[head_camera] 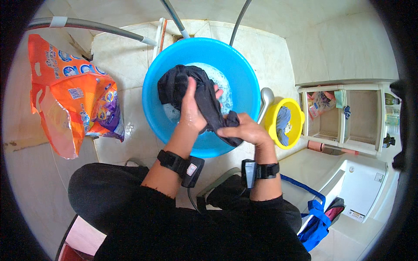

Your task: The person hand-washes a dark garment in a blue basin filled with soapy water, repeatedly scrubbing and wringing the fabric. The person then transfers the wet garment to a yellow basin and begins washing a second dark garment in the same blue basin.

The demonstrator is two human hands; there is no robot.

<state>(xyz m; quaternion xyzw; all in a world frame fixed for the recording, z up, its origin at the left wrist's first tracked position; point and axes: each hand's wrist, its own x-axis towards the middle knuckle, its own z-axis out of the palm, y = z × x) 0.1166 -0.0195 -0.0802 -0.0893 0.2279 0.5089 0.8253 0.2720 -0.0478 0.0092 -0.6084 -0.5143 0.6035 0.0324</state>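
A wet black garment (176, 83) lies bunched in a round blue plastic basin (243, 78) of sudsy water (225, 83). Part of the cloth is raised between my two hands. My left hand (194, 112) cups it from below, with the thumb on the near side and the fingertips showing beyond the fabric. At the basin's front right rim, my right hand (245, 129) pinches the other end, its thumb laid along the folded cloth. What kind of garment it is cannot be made out.
An orange Tide laundry detergent bag (75, 88), torn at its top, stands left of the basin. To the right are a metal ladle (267, 96), a yellow basin (300, 120) with grey-blue cloth (283, 119), and a white shelf rack (343, 143). Hoses (107, 29) run behind.
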